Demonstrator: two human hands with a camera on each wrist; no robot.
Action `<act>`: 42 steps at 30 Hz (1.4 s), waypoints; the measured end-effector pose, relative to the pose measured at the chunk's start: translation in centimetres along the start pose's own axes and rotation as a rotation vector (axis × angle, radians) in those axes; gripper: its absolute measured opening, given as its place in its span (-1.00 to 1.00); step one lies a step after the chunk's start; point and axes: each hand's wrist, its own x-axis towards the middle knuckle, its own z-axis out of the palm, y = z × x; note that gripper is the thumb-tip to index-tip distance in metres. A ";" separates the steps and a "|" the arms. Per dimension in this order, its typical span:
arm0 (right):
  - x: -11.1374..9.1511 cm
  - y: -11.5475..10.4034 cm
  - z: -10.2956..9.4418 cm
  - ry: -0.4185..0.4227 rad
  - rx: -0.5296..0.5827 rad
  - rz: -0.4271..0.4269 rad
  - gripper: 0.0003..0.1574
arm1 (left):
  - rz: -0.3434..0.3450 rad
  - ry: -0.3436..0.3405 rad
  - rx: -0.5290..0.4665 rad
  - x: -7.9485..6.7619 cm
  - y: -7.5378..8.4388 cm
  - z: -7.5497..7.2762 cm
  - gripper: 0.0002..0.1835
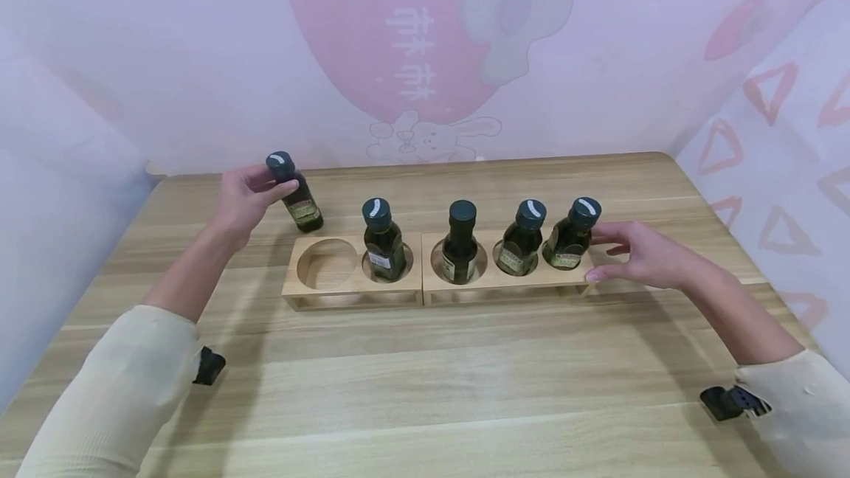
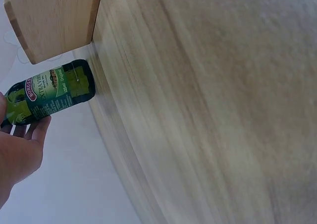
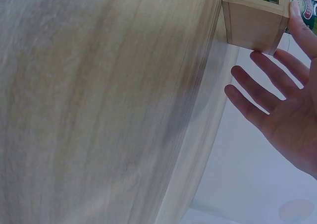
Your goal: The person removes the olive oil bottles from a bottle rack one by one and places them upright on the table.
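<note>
My left hand (image 1: 246, 201) holds a small dark green olive oil bottle (image 1: 304, 205) by its neck, slightly tilted, behind the left end of a wooden bottle rack (image 1: 358, 288). In the left wrist view the bottle's label (image 2: 47, 85) reads extra virgin. Bare wood shows inside the rack's leftmost round hole (image 1: 327, 265); another bottle (image 1: 385, 242) stands in the hole beside it. My right hand (image 1: 640, 253) touches the right end of a second wooden rack (image 1: 498, 286), fingers extended. That rack bears three bottles, the rightmost bottle (image 1: 571, 234) nearest this hand.
The two racks stand end to end on a wood-grain table (image 1: 425, 389). A pale wall (image 1: 199, 57) with pink and grey drawings rises behind the table's far edge. Black devices hang beneath both sleeves, one black device (image 1: 209, 366) on the left.
</note>
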 end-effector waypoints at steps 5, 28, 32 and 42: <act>-0.1 0.0 0.0 -0.003 0.001 0.001 -0.20 | -0.018 -0.005 0.013 0.1 -0.1 0.1 -0.44; 0.1 0.0 0.0 -0.002 -0.004 -0.015 -0.19 | -0.066 0.015 -0.055 -0.2 -0.1 0.1 -0.46; 0.1 0.0 0.0 -0.004 -0.005 -0.011 -0.20 | -0.074 0.024 -0.032 -0.6 0.2 -0.1 -0.27; -0.1 -0.1 0.0 0.001 -0.007 -0.001 -0.21 | -0.064 -0.014 0.059 -3.0 0.1 -1.0 -0.19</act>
